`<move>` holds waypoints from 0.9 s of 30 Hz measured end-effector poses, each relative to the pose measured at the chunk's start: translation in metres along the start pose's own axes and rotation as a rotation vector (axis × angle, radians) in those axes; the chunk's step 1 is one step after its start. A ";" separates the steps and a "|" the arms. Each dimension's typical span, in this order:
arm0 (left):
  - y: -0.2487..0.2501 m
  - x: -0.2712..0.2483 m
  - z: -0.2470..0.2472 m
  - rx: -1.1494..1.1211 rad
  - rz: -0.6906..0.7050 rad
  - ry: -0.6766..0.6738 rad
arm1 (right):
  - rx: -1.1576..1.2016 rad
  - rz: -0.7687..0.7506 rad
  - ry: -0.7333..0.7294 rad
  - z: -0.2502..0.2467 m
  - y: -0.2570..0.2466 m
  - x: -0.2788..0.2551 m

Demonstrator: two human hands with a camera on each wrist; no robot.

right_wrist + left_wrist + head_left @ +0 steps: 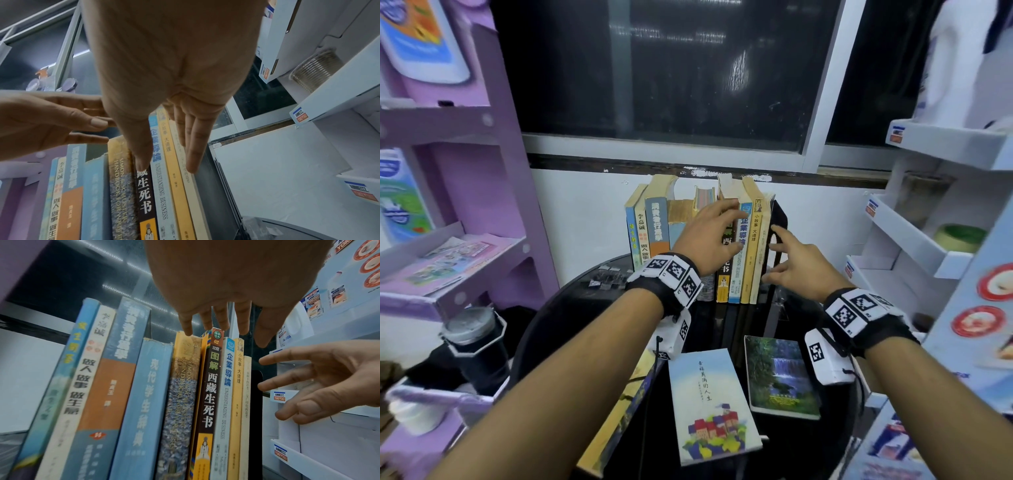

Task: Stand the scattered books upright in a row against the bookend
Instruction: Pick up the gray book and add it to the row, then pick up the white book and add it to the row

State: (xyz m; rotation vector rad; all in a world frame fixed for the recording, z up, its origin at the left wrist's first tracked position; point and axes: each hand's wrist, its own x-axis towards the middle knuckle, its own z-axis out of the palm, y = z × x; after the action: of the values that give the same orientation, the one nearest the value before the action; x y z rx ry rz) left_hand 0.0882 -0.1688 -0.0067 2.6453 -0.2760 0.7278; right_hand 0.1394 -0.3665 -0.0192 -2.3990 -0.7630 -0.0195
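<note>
Several books (657, 222) stand upright in a row on the round black table (558, 325), the rightmost against a black bookend (779, 219). My left hand (722, 226) reaches over the row with straight fingers; its fingertips (188, 331) touch the tops of the yellow handbook (180, 386) and the dark-spined book (209, 386). My right hand (787, 253) is spread open beside the bookend (213, 186), its fingers (193, 155) along the thin pale book (189, 178). A light-blue book (709, 404), a waterfall-cover book (780, 377) and a yellow book (616, 421) lie flat at the front.
A purple shelf unit (448, 240) stands close on the left, a white display rack (928, 240) with a tape roll (959, 238) on the right. A dark bottle (476, 342) sits at lower left. Binder clips (606, 277) lie on the table left of the row. A window is behind.
</note>
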 end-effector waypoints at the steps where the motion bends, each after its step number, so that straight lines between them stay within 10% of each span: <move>1: 0.000 -0.004 0.000 -0.009 -0.014 -0.021 | -0.006 0.004 -0.015 0.001 -0.001 -0.003; 27: -0.001 -0.126 0.014 0.014 -0.431 -0.974 | -0.340 0.054 -0.484 0.081 -0.036 -0.074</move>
State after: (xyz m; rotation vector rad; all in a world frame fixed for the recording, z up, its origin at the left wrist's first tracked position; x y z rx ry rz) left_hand -0.0119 -0.1634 -0.0846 2.7143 0.0618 -0.7197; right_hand 0.0457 -0.3359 -0.0796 -2.7878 -0.9715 0.5071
